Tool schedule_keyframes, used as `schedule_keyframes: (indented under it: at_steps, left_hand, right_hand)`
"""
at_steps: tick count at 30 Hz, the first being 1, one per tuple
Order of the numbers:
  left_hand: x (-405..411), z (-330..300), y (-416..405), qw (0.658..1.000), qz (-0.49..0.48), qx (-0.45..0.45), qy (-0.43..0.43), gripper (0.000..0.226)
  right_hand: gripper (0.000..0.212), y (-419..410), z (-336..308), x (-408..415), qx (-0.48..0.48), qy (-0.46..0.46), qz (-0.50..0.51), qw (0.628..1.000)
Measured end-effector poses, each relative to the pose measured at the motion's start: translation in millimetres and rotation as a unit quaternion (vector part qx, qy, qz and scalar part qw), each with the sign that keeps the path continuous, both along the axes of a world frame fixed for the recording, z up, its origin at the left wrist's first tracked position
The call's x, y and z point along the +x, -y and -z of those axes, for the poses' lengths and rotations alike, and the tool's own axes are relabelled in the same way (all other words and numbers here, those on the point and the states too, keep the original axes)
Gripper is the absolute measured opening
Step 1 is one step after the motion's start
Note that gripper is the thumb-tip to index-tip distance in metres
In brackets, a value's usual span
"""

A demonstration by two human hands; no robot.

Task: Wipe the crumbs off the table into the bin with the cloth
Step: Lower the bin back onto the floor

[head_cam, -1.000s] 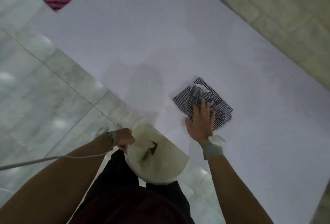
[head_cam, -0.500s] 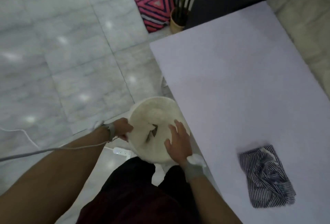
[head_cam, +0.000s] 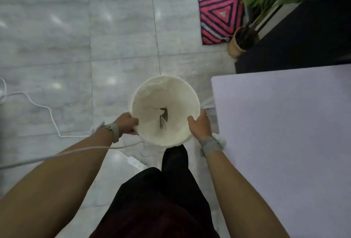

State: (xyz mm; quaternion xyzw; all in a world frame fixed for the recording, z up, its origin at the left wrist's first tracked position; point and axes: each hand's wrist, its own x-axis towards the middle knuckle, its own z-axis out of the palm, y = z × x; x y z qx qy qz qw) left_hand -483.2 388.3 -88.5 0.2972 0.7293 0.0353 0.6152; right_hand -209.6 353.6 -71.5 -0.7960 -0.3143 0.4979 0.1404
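Note:
A round cream bin (head_cam: 171,93) hangs over the floor just left of the pale table (head_cam: 284,133). My left hand (head_cam: 127,123) grips its left rim and my right hand (head_cam: 200,124) grips its right rim. Dark scraps (head_cam: 163,117) lie at the bottom inside. The striped cloth is out of view.
A white cable (head_cam: 47,112) and a power strip (head_cam: 135,162) lie on the marble floor near my legs. A potted plant (head_cam: 245,38) and a red patterned rug (head_cam: 218,11) sit beyond the table's far corner, beside a dark cabinet (head_cam: 303,34).
My right hand left the striped cloth on the table and took the bin's right rim. The view swung left, so the cloth dropped out of sight and the bin sits level between both hands.

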Motion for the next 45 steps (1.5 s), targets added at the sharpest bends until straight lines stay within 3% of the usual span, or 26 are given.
schedule_keyframes:
  at_steps: [5,12,17,21,25,29,32,37,41,45]
  left_hand:
    - [1.6,46.8,-60.8,0.998,0.030,0.019,-0.047,0.031]
    - [24.0,194.6,-122.8,0.988,0.106,0.044,-0.107,0.019]
    - [51.0,330.4,-133.6,0.982,0.157,0.019,-0.100,0.024]
    - [70.5,380.8,-146.1,0.980,0.175,0.027,-0.087,0.030]
    - [93.1,422.4,-143.4,0.978,0.187,0.020,-0.087,0.022]
    - [106.8,436.8,-140.4,0.979,0.172,0.040,-0.099,0.011]
    - [111.3,436.7,-139.2,0.979,0.168,0.050,-0.106,0.015]
    - [113.6,414.1,-137.8,0.987,0.131,-0.018,-0.096,0.037]
    - [111.0,369.5,-135.7,0.986,0.134,0.009,-0.102,0.070]
    - [108.2,255.0,-112.5,0.965,0.227,0.097,-0.083,0.071]
  right_hand:
    - [0.046,-65.5,45.3,-4.4,-0.016,-0.001,0.009,1.000]
    - [0.052,-126.5,194.9,-1.1,-0.064,0.015,0.146,0.987]
    - [0.042,-137.7,322.4,16.9,-0.082,0.048,0.224,0.970]
    - [0.040,-139.5,369.0,28.0,-0.074,0.085,0.263,0.958]
    - [0.038,-125.4,408.1,42.1,-0.079,0.101,0.299,0.946]
    - [0.030,-120.8,420.3,52.8,-0.050,0.104,0.312,0.943]
    - [0.039,-122.2,424.2,56.3,-0.043,0.100,0.313,0.943]
    - [0.059,-123.9,411.4,48.5,-0.059,0.105,0.291,0.949]
    - [0.071,-126.6,376.8,29.5,-0.082,0.110,0.229,0.964]
    - [0.071,-105.9,277.6,8.7,-0.079,0.086,0.147,0.982]
